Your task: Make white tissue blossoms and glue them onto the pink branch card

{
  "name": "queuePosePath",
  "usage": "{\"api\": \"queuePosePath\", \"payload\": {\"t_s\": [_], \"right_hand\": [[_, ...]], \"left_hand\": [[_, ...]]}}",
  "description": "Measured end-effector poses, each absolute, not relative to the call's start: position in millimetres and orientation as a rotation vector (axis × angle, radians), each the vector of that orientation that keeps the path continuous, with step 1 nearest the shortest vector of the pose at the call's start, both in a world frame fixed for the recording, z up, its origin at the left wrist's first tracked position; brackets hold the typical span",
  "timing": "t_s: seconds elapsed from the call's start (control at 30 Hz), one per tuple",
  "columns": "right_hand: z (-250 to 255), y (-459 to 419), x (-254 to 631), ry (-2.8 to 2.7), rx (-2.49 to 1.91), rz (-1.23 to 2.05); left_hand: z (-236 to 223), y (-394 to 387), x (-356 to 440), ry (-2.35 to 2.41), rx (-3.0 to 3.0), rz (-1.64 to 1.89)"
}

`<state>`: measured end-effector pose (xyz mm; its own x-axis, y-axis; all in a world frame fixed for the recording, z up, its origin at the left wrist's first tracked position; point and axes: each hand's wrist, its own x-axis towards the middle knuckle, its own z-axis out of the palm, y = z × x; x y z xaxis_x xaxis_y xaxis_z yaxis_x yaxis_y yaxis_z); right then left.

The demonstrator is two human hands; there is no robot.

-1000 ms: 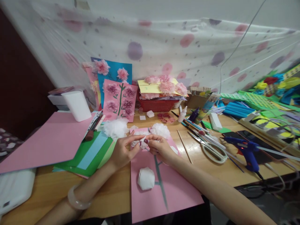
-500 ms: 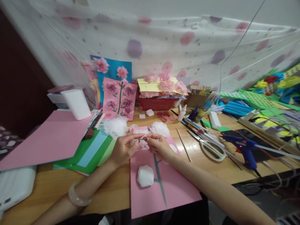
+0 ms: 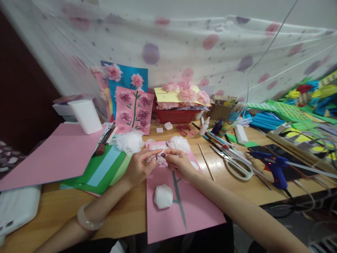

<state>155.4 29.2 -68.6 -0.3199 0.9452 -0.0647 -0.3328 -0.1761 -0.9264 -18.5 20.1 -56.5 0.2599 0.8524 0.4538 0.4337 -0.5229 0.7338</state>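
Note:
Over the upper part of a pink sheet [image 3: 200,211], my left hand [image 3: 139,167] and my right hand [image 3: 179,163] meet fingertip to fingertip. Both are closed in a pinch on a small crumpled piece of white tissue paper [image 3: 160,160], partly hidden by the fingers. A dark green painted stem [image 3: 179,203] runs down the sheet. On the sheet below my hands lies a round white wad of tissue paper [image 3: 163,196]. Beyond my fingers are a ruffled white paper flower [image 3: 179,144] and, to the left, a larger fluffy white tissue bundle [image 3: 130,141].
To the right lie a wooden stick [image 3: 206,161], scissors [image 3: 233,163] and a blue glue gun [image 3: 276,165] with its cord. Green sheets [image 3: 105,175] and pink card [image 3: 55,151] lie left. A red basket [image 3: 175,116] and a flower picture [image 3: 134,110] stand behind.
My fingertips have shifted very slightly around the white tissue paper. The view has moved a touch; everything else stays where it was.

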Motion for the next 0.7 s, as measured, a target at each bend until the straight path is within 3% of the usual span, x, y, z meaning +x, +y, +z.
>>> {"api": "queuePosePath", "payload": {"t_s": [0.7], "right_hand": [[-65.5,27.1,155.4,-1.107,-0.897,1.651]], "left_hand": [[-57.7,22.1,-16.1,1.145,1.847,1.279]]}}
